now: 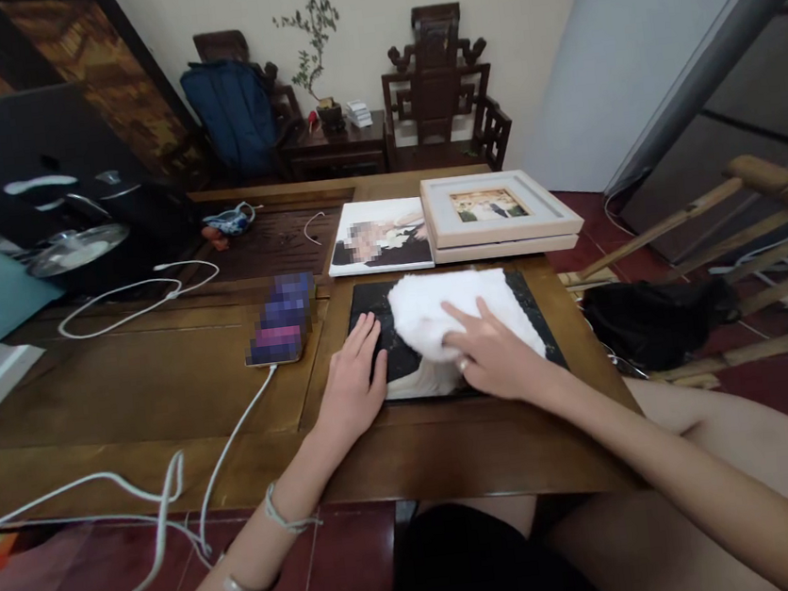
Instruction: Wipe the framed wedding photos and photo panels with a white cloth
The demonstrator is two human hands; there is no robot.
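Note:
A dark photo panel with a pale area along its near side lies flat on the wooden table before me. My left hand rests on the panel's left edge, fingers stretched out and holding nothing. On top of the panel is a fluffy white cloth, which covers much of its middle and right. My right hand presses on this cloth, with two fingers extended over it and the others bent into its near edge. What lies under the cloth is hidden.
Behind the panel are a photo print and stacked light frames. A phone with a white cable lies to the left. Farther left stand a lidded pot and a white box. A wooden chair is at right.

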